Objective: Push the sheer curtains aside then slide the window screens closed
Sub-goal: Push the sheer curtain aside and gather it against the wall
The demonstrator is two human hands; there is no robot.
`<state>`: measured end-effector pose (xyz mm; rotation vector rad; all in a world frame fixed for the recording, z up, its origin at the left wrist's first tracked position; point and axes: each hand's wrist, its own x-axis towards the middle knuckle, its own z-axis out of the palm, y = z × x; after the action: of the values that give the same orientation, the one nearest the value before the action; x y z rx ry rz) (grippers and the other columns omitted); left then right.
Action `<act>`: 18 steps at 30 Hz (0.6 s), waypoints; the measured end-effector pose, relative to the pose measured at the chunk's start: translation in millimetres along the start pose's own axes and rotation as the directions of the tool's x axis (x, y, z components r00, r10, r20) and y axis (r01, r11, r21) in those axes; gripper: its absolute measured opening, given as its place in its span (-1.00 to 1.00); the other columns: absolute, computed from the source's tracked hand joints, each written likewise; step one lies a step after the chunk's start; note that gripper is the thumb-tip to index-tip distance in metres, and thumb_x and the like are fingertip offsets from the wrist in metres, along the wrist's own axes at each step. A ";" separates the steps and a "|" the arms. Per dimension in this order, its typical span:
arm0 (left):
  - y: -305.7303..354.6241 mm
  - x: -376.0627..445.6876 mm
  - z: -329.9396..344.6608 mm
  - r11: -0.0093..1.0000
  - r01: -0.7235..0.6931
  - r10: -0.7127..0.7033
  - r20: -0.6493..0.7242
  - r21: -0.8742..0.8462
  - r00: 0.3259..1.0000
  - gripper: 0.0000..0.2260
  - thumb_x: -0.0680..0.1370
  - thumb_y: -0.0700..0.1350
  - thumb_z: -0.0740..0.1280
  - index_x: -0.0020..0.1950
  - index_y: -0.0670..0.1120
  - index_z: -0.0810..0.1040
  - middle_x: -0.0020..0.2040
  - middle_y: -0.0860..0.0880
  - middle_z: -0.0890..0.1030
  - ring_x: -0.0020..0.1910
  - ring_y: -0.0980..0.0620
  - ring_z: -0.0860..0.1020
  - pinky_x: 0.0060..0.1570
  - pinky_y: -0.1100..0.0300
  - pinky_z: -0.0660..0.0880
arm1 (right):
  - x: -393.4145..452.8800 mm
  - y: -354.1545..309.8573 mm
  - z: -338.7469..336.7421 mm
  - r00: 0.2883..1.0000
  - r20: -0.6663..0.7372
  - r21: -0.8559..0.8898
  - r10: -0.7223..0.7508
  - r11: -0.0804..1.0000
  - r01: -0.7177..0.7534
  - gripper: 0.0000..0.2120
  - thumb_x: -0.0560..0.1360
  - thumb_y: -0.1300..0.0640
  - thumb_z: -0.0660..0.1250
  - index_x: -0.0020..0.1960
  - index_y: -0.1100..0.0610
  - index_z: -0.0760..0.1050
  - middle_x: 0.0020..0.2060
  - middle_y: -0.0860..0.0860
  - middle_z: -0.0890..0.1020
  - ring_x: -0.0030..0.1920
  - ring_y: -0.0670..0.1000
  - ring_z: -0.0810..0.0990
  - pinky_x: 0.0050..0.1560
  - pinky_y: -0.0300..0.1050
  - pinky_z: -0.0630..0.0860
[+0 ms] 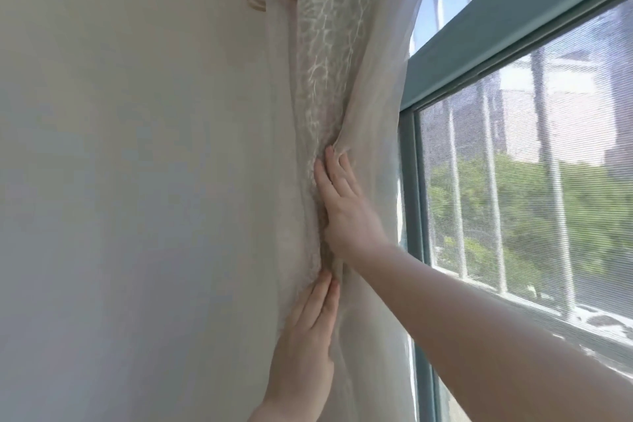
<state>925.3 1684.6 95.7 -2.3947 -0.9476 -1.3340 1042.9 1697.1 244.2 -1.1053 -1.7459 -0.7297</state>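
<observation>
From the head view, the sheer curtain is bunched against the wall at the left edge of the window, over a patterned drape, so the pushing-aside step looks nearly done. The right hand presses the gathered fabric with fingers straight and close together; the left hand lies just below it, fingers flat on the folds, holding nothing. The teal window frame stands uncovered, and mesh of a window screen already spans the visible pane. Whether it is fully shut I cannot tell; the sliding step seems still ahead
</observation>
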 end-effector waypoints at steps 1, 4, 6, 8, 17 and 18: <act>-10.6 6.0 3.6 1.000 -0.008 0.008 0.002 0.011 1.000 -0.12 0.32 -0.51 0.15 0.52 0.05 -0.04 0.52 0.20 -0.11 0.50 0.21 -0.08 0.45 0.28 -0.01 | 6.5 2.2 9.1 1.000 -0.007 0.003 0.006 1.000 -0.006 -0.27 0.45 0.40 0.00 0.55 0.04 -0.11 0.53 -0.11 -0.16 0.49 -0.10 -0.28 0.45 -0.19 0.03; -39.6 24.4 15.0 1.000 0.008 -0.008 0.016 0.006 1.000 -0.13 0.34 -0.50 0.15 0.53 0.07 -0.04 0.52 0.24 -0.13 0.49 0.23 -0.09 0.42 0.35 -0.06 | 28.8 12.7 41.4 1.000 -0.010 0.008 0.021 1.000 -0.021 -0.27 0.43 0.43 -0.02 0.55 0.07 -0.07 0.56 -0.03 -0.10 0.53 -0.01 -0.21 0.49 -0.08 0.09; -62.2 37.8 25.1 1.000 0.008 -0.008 0.015 -0.001 1.000 -0.16 0.37 -0.49 0.15 0.54 0.06 -0.02 0.53 0.23 -0.09 0.49 0.21 -0.04 0.43 0.34 -0.04 | 44.8 23.7 68.2 0.999 0.025 -0.010 0.033 0.999 -0.032 -0.28 0.44 0.44 -0.02 0.55 0.11 -0.05 0.56 0.02 -0.08 0.54 0.03 -0.20 0.51 0.00 0.05; -86.3 49.2 35.8 1.000 0.017 -0.016 0.020 -0.025 1.000 -0.19 0.39 -0.49 0.15 0.54 0.04 0.03 0.53 0.21 -0.04 0.48 0.19 0.02 0.42 0.34 -0.03 | 59.4 36.6 99.8 0.995 0.084 -0.025 0.061 0.998 -0.059 -0.30 0.44 0.44 -0.02 0.55 0.13 -0.04 0.56 0.05 -0.08 0.54 0.05 -0.20 0.52 0.02 0.00; -152.0 46.8 97.9 0.991 0.110 -0.097 0.172 -0.071 0.980 -0.22 0.45 -0.39 0.13 0.52 0.10 -0.14 0.40 0.34 -0.26 0.46 0.24 -0.04 0.29 0.52 -0.24 | 50.7 88.8 202.5 0.882 0.413 -0.130 0.227 0.973 -0.190 -0.39 0.54 0.34 0.04 0.55 0.21 -0.05 0.55 0.11 -0.11 0.53 0.10 -0.23 0.49 -0.09 -0.21; -153.5 46.3 102.4 0.989 0.125 -0.109 0.194 -0.075 0.975 -0.21 0.44 -0.39 0.13 0.53 0.11 -0.11 0.39 0.35 -0.28 0.45 0.25 -0.05 0.27 0.53 -0.24 | 49.1 91.2 207.0 0.878 0.417 -0.133 0.235 0.971 -0.197 -0.40 0.55 0.31 0.05 0.54 0.22 -0.06 0.55 0.12 -0.10 0.54 0.09 -0.23 0.47 -0.12 -0.23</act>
<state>912.8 1871.4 62.1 -2.6064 -1.1183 -1.2252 1037.5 1925.3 205.8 -1.5885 -1.9211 -0.4441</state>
